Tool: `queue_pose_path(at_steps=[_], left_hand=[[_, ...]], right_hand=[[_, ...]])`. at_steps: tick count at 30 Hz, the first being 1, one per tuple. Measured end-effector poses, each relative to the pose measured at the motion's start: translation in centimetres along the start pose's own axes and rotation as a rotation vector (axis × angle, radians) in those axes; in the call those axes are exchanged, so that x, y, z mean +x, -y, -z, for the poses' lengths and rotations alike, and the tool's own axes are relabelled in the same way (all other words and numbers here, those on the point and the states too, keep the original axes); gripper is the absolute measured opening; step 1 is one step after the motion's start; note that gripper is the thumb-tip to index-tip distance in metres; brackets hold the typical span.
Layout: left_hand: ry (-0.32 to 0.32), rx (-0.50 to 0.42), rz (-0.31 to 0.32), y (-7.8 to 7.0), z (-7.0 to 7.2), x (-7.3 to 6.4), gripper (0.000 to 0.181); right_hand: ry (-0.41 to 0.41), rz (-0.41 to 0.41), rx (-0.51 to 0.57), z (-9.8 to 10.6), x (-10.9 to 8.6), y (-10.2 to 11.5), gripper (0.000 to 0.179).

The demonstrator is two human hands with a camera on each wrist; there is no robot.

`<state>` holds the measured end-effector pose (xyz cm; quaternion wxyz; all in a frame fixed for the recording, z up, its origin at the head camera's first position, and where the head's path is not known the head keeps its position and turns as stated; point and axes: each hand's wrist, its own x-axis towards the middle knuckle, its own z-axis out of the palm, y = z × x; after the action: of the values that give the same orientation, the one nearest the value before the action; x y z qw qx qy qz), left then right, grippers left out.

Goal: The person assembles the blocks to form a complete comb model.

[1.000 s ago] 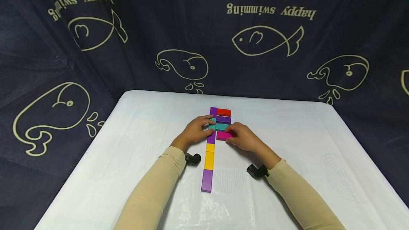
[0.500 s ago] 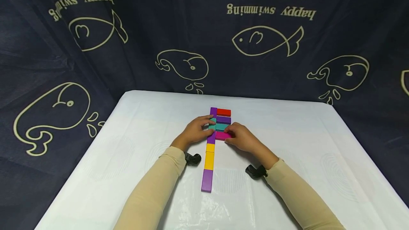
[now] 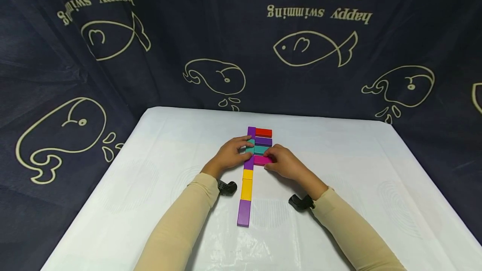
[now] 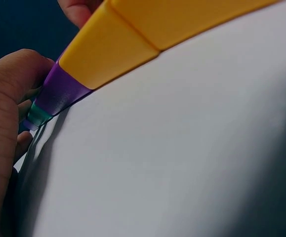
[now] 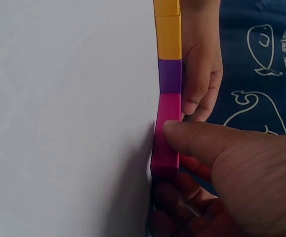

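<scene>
A column of coloured blocks runs away from me on the white table. My left hand [image 3: 230, 154] lies along its left side, fingertips on a teal block [image 3: 249, 150] and thumb at a purple block [image 3: 249, 163]. In the left wrist view that thumb touches the purple block [image 4: 62, 90]. My right hand [image 3: 288, 162] pinches a magenta block [image 3: 260, 160], whose left end meets the column. The right wrist view has the thumb on the magenta block's [image 5: 168, 108] long side. Fingers partly cover its right end.
Beyond the magenta block, a teal block [image 3: 261, 149], a purple block [image 3: 263, 141] and a red block [image 3: 263, 132] stick out rightward from the column. Yellow blocks [image 3: 246, 189] and a purple block [image 3: 244, 213] form its near end. A dark printed cloth [image 3: 241, 32] hangs behind the table [image 3: 339, 229].
My right hand has shifted slightly left with the magenta block, closing the small gap to the column. The left hand stays where it was.
</scene>
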<state>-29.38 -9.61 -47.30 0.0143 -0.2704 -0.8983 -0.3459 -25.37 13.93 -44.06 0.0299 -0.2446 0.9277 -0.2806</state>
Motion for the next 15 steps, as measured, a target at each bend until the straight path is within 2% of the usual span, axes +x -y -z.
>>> queue_pose_path(at_steps=[10, 13, 15], left_hand=[[-0.01, -0.018, -0.013, -0.1, 0.0, -0.1, 0.036], [-0.026, -0.054, -0.011, 0.0, -0.1, -0.1, 0.037], [-0.065, -0.109, -0.015, 0.1, -0.2, -0.2, 0.037]], right_hand=[[-0.015, 0.008, 0.001, 0.3, -0.4, 0.1, 0.029], [-0.024, -0.018, 0.029, 0.7, -0.7, -0.2, 0.03], [-0.034, -0.042, 0.053, 1.0, -1.1, -0.5, 0.03]])
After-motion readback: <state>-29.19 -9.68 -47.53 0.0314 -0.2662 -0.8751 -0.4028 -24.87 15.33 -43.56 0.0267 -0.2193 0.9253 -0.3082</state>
